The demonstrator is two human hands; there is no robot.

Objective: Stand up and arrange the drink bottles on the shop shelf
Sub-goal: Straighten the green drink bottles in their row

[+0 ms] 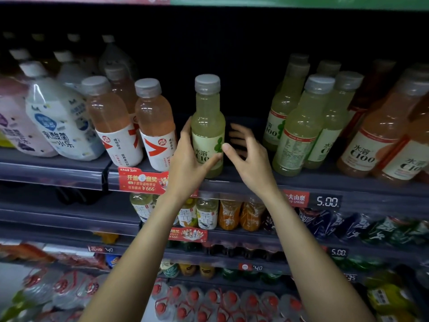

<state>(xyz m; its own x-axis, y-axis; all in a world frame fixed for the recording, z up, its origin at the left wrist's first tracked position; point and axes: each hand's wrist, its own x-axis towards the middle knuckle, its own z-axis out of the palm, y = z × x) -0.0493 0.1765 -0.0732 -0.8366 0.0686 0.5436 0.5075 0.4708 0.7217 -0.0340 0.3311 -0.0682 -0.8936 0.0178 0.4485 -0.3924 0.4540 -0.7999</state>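
Green C100 bottle [208,126] upright at shelf [243,182] front — left hand [185,156] grips it, right hand [246,149] fingers spread, empty. Gap behind it & leaning pink bottles [153,122] probably left.

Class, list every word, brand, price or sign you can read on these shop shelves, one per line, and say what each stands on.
"水溶 C100": label of the green bottle that the left hand holds.
"水溶 C100": orange bottle, right.
"开盖赢奖", "¥666": red promo tag on the shelf edge.
"5.00": price tag.
"5.00": lower price tag.
"SPRING": red brand tag.
Small print on other labels: blurred, unreadable.
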